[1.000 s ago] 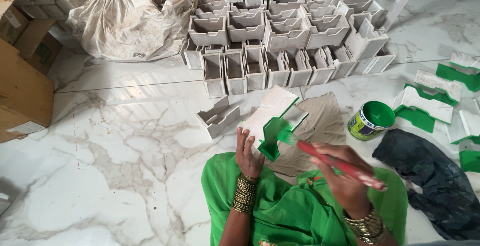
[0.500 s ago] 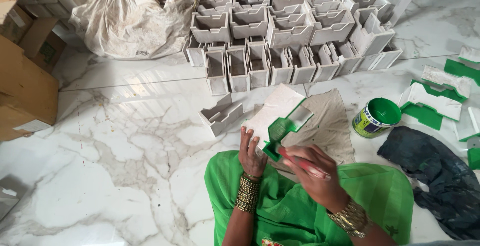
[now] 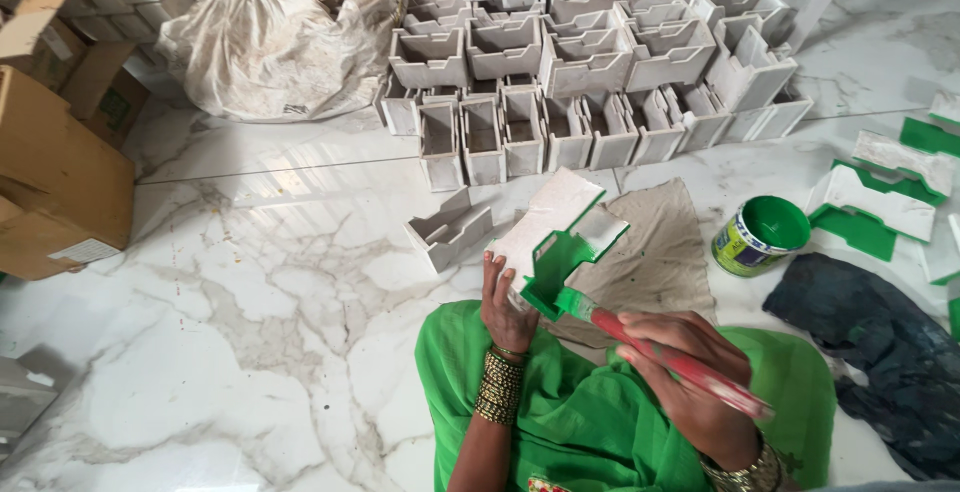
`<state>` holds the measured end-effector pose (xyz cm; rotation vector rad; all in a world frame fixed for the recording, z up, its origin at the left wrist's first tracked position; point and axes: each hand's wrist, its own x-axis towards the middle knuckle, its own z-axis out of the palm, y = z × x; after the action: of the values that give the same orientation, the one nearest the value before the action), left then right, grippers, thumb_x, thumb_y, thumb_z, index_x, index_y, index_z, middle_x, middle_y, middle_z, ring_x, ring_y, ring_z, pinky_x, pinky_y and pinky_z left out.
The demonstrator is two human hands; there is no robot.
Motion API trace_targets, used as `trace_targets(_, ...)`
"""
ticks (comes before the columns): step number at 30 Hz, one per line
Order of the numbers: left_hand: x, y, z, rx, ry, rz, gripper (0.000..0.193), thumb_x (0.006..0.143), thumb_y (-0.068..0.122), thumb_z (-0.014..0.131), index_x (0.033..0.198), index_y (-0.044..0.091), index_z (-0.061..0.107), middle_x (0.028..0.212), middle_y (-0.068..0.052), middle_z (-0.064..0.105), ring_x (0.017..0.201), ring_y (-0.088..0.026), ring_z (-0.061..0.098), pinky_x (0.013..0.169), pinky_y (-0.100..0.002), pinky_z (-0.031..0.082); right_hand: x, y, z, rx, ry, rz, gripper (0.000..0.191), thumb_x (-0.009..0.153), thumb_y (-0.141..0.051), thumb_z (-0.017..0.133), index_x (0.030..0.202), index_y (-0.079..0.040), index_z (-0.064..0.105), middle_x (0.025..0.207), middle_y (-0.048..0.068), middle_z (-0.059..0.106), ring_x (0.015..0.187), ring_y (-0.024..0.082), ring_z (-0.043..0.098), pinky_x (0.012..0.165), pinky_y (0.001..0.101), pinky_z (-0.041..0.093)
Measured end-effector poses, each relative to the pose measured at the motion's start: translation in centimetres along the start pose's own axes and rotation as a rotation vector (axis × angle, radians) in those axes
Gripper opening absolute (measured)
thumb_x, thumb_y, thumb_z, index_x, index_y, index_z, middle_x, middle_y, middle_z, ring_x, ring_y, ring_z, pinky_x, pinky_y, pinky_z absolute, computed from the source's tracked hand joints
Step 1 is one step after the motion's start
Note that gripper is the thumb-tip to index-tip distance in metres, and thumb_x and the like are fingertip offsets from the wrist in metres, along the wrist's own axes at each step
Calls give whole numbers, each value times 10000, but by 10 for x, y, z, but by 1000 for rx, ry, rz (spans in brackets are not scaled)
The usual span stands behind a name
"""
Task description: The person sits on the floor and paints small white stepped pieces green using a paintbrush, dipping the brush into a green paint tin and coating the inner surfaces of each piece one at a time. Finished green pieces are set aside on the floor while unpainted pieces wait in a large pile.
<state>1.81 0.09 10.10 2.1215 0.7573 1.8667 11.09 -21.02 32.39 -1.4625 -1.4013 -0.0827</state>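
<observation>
The left hand (image 3: 506, 304) was closed around the lower end of a white channel-shaped piece (image 3: 553, 230) and held it tilted above the lap, over the marble floor (image 3: 250, 282). The inside of this piece was partly green. The right hand (image 3: 690, 382) gripped a red-handled brush (image 3: 660, 347), and its green tip touched the bottom edge of the piece. A grey cloth (image 3: 660, 252) lay just behind, and an open can of green paint (image 3: 760, 236) stood beside it. One unpainted piece (image 3: 450, 229) lay near the left hand, and many more were stacked (image 3: 580, 72) farther back. Some painted pieces (image 3: 870, 207) lay at the right.
</observation>
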Motion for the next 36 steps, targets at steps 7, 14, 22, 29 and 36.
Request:
trace_targets(7, -23, -43, 6, -633, 75, -681, 993, 707, 189, 904, 1504, 22, 335, 1396, -163, 516, 1269, -329, 546, 1065, -422, 474, -37, 40, -33, 162, 457, -133, 295, 890, -119, 842, 1090, -49, 637, 989, 135, 707, 910, 280, 743, 835, 337, 633)
trace_targets(14, -39, -71, 10, -1589, 229, -1169, 732, 955, 595, 536, 1510, 143, 381, 1443, -103, 536, 1276, -332, 558, 1028, -584, 502, -51, 62, -18, 2, 434, -256, 333, 886, -122, 850, 1072, -43, 585, 1093, 157, 709, 965, 264, 742, 865, 350, 643)
trace_targets(22, -31, -64, 1, -1657, 213, -1188, 754, 967, 626, 520, 1503, 108, 409, 1428, -129, 565, 1282, -342, 576, 1059, -608, 493, -31, 47, 31, -30, 17, -442, 310, 795, -36, 813, 1084, -42, 700, 1131, 150, 718, 1052, 306, 738, 869, 399, 645)
trace_targets(29, -44, -73, 8, -1643, 241, -1252, 669, 981, 587, 546, 1470, 136, 469, 1364, -77, 630, 1219, -290, 611, 1001, -534, 518, -7, 64, 76, -13, -149, -572, 274, 838, -24, 753, 1109, -24, 706, 1192, 142, 701, 1083, 331, 724, 873, 394, 632)
trace_targets(36, -51, -79, 9, -1637, 208, -1306, 684, 972, 605, 536, 1480, 153, 465, 1367, -64, 623, 1193, -290, 608, 966, -508, 516, 2, 79, 114, -41, -158, -580, 291, 825, -17, 745, 1112, -12, 698, 1190, 154, 694, 1085, 330, 717, 887, 395, 626)
